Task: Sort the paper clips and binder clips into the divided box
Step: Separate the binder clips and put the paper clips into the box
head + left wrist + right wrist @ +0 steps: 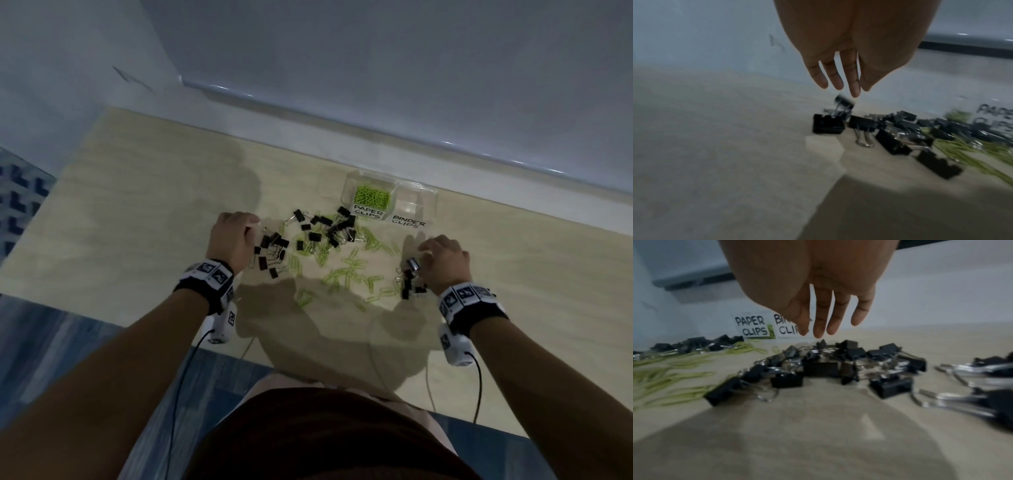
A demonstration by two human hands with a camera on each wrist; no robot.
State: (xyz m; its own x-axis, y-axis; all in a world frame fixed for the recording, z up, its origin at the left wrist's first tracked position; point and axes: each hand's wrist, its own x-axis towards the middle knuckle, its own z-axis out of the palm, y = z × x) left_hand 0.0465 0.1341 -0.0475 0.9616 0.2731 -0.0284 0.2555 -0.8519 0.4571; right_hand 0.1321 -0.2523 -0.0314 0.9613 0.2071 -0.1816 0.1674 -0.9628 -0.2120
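Over the left cluster of black binder clips (272, 251), the left hand (233, 238) hangs palm-down, fingers (835, 78) straight and slightly spread, holding nothing. The right hand (443, 262) is the same deal above another pile of binder clips (830, 366), fingers loose and apart, empty. Green paper clips (346, 270) are strewn between the hands. The clear divided box (388, 200) sits near the table's far edge, close to the wall, with paper clips in its left half. Bare tabletop (120, 222) stretches out to the left.

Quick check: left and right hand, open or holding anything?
Left hand: open, fingers straight above a binder clip.
Right hand: open, holding nothing.
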